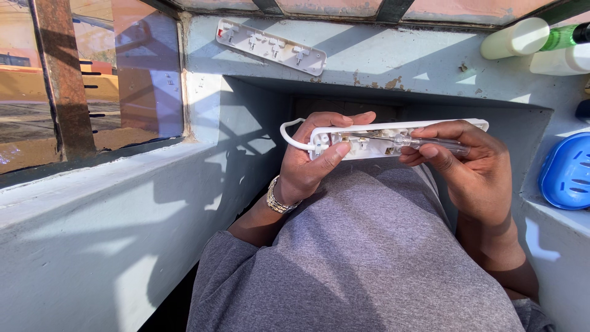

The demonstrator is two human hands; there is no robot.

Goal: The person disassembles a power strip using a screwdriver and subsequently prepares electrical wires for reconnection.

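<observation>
Home window ledge (pixel 393 61): toiletry bottles (pixel 515 38), blue soap dish (pixel 568 172).

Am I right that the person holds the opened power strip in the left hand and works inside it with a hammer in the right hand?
Not quite. In the head view the right hand holds a clear-handled screwdriver, not a hammer. The left hand does hold the opened power strip.

Harsh sunlight from the window, crisp barred shadows, sharp focus.

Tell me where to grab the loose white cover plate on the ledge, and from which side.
Pinch the cover plate across its narrow width, near the middle, coming from above. It lies flat and slanted on the ledge, long edges free; both hands are busy.
</observation>
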